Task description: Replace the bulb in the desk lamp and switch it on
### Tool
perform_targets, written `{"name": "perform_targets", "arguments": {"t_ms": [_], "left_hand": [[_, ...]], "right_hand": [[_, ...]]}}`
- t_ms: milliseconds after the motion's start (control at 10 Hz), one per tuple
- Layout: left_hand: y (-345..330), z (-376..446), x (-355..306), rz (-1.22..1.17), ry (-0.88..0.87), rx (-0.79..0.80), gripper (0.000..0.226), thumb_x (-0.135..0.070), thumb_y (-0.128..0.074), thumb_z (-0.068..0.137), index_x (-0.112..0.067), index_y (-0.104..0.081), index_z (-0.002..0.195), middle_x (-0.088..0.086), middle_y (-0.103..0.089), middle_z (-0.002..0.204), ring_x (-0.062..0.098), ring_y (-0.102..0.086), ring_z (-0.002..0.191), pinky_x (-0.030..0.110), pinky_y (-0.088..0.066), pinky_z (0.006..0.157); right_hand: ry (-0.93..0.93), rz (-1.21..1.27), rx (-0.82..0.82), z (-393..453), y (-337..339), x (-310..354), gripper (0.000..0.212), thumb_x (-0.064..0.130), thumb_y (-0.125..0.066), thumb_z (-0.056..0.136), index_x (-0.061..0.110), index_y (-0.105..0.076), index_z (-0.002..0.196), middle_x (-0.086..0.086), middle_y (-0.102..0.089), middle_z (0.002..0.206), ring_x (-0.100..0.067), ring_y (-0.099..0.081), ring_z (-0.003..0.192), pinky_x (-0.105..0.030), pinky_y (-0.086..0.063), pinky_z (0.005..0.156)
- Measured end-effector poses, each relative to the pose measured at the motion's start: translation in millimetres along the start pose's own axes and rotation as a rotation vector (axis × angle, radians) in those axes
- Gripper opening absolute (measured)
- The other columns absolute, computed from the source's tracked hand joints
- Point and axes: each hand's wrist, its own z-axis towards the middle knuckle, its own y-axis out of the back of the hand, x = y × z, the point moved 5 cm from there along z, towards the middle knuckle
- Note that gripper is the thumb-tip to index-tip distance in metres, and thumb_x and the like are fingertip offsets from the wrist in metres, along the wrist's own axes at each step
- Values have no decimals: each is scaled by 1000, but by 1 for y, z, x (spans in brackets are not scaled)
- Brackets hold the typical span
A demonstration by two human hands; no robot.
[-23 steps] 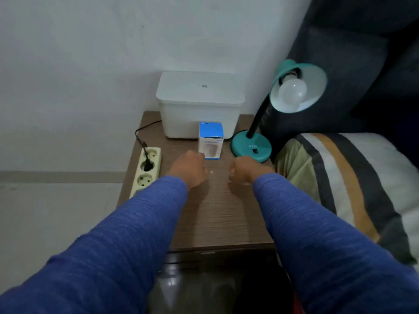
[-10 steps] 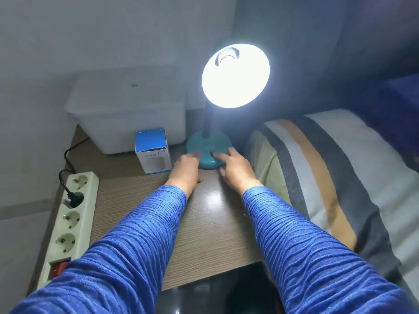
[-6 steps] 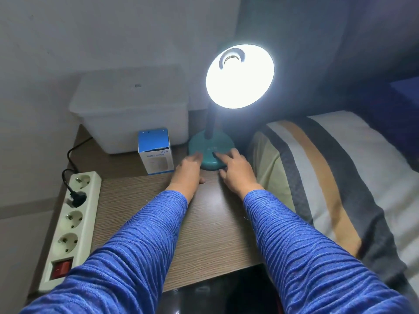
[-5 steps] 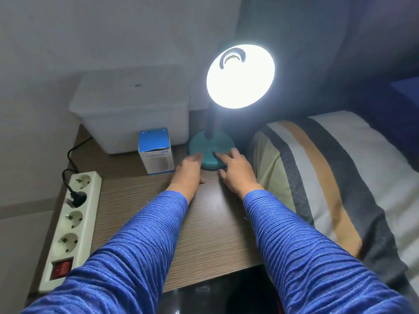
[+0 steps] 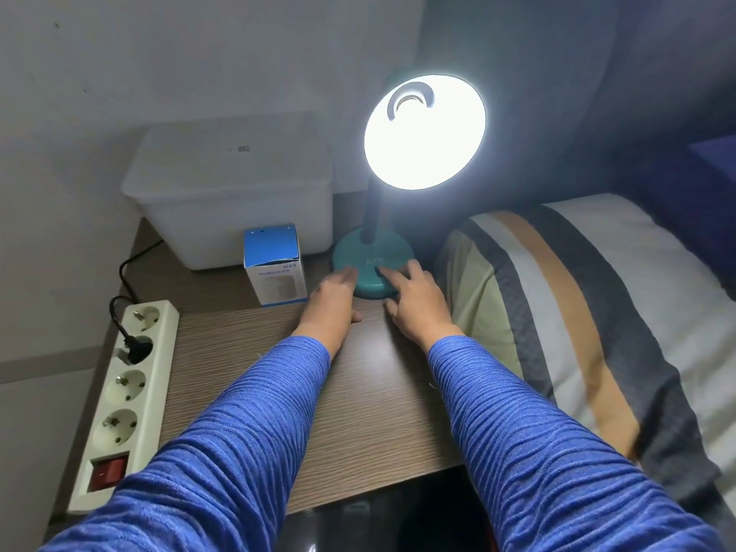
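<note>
Your left hand [image 5: 332, 298] and right hand [image 5: 414, 302] lie flat, fingers [image 5: 392, 272] spread on the teal base [image 5: 368, 258] of the lit desk lamp [image 5: 424, 131] at the worktop's [image 5: 358, 392] far right. A blue-topped box [image 5: 275, 264] stands just left; a power strip [image 5: 123, 396] lies along the left edge.

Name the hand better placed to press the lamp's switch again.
Right. The right hand has a finger on the middle front of the lamp base, seemingly at the switch; the left hand only touches its left edge.

"H09 HUMIDIFIER" on blue-topped box [image 5: 275, 268]; lamp base [image 5: 372, 264] lettering unclear
</note>
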Motion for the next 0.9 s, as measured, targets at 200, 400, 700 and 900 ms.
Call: {"name": "perform_targets", "arguments": {"t_ms": [200, 400, 700, 900], "left_hand": [[0, 1, 0, 21, 0, 7, 69, -3, -69, 79, -4, -36, 140, 14, -40, 146, 26, -39, 134, 31, -30, 110], [-2, 2, 2, 36, 6, 14, 71, -5, -68, 80, -4, -33, 143, 13, -36, 149, 26, -35, 137, 29, -27, 112], [-8, -7, 8, 14, 57, 76, 80, -18, -61, 88, -14, -12, 151, 6, -6, 160, 28, -17, 146, 31, -16, 118], [-10, -65, 17, -74, 123, 58, 59, -25, -52, 91, -15, -31, 145, 6, -29, 154, 23, -31, 140, 31, -19, 118]], "right_hand": [[0, -13, 6, -1, 0, 0, 59, 19, -56, 87, 28, -39, 143, -11, -40, 133, -31, -42, 121, -39, -45, 97], [-12, -19, 14, 0, 0, 2, 59, 19, -54, 87, 27, -38, 143, -11, -36, 135, -31, -40, 123, -40, -46, 96], [-57, -58, 203, -8, -5, 18, 66, 24, -45, 93, 35, -15, 150, -14, -9, 156, -37, -26, 138, -43, -35, 109], [-22, -39, 114, -55, -14, 25, 55, 26, -44, 92, 21, -34, 146, -16, -25, 153, -35, -26, 142, -41, -26, 116]]}}
